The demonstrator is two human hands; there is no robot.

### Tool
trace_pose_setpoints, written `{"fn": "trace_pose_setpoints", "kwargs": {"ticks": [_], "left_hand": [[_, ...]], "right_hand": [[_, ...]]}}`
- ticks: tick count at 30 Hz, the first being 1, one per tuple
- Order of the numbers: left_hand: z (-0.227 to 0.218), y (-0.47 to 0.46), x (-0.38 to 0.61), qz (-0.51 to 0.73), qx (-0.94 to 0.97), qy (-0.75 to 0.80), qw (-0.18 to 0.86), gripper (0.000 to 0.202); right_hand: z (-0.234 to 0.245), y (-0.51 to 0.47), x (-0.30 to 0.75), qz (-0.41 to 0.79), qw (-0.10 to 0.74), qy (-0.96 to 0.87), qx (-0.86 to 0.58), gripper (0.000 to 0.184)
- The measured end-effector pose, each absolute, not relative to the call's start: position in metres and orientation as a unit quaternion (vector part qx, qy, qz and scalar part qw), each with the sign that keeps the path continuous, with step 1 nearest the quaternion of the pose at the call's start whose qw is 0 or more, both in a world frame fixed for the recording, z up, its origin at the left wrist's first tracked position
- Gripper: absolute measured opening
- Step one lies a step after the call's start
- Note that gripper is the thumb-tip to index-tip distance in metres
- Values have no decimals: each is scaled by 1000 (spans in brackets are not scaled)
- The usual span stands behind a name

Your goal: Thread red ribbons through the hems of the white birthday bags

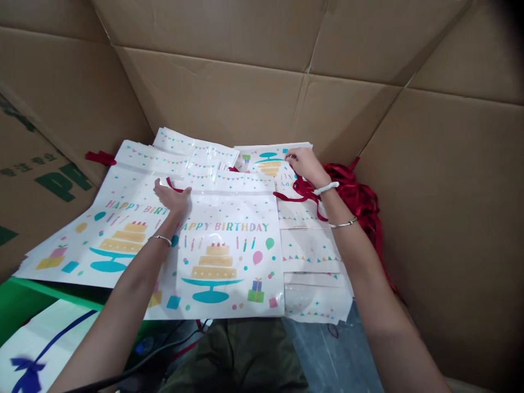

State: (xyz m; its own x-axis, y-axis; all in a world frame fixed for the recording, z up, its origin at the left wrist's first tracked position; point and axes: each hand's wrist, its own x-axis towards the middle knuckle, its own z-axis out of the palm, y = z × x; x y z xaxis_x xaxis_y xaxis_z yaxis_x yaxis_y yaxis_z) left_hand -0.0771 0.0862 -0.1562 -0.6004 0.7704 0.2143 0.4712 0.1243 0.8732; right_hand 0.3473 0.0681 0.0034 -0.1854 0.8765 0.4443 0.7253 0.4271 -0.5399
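Observation:
A white printed bag (229,218) with a birthday cake design and a red ribbon through its top edge lies flat in front of me. My left hand (172,197) rests at its upper left corner, thumb and fingers apart, beside the short ribbon end (175,186). My right hand (306,164) is beyond its upper right corner, fingers pinched on a red ribbon (302,188) that hangs in loops below the palm. Part of that grip is hidden.
More printed bags (131,169) lie stacked at left, behind and at right (311,254). A heap of red ribbon (356,194) sits against the cardboard wall (450,180). At lower left are a green surface (24,305) and a white piece with a blue bow (28,374).

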Motion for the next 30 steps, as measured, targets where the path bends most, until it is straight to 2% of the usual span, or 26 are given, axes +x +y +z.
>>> {"fn": "trace_pose_setpoints", "kwargs": {"ticks": [2, 3, 5, 6, 8, 10, 13, 15, 20, 26, 30], "left_hand": [[-161, 84, -66, 525, 462, 714, 38, 87], [-163, 84, -58, 532, 490, 690, 26, 76], [-167, 86, -31, 541, 566, 611, 115, 46], [-168, 88, -14, 539, 597, 562, 193, 32], [-170, 92, 25, 506, 640, 503, 284, 12], [-175, 95, 63, 494, 654, 457, 346, 15], [-184, 95, 105, 516, 595, 350, 507, 30], [-193, 92, 117, 516, 561, 335, 554, 36], [-208, 83, 119, 509, 559, 342, 559, 37], [-208, 81, 116, 439, 633, 363, 525, 38], [-207, 85, 116, 431, 611, 353, 563, 40]], "right_hand": [[-16, 68, 329, 79, 284, -783, -547, 25], [-26, 66, 317, 60, 238, -793, -558, 27], [-46, 59, 294, 22, 152, -808, -569, 30], [-56, 54, 283, 5, 119, -812, -571, 33], [-76, 45, 265, -21, 79, -818, -570, 40], [-95, 37, 254, -34, 60, -820, -569, 44], [-118, 30, 249, -34, 54, -811, -582, 41], [-130, 27, 250, -31, 62, -800, -597, 37], [-147, 22, 253, -16, 84, -777, -623, 31], [-152, 16, 253, 7, 120, -749, -652, 27], [-154, 19, 261, 61, 188, -755, -626, 24]]}}
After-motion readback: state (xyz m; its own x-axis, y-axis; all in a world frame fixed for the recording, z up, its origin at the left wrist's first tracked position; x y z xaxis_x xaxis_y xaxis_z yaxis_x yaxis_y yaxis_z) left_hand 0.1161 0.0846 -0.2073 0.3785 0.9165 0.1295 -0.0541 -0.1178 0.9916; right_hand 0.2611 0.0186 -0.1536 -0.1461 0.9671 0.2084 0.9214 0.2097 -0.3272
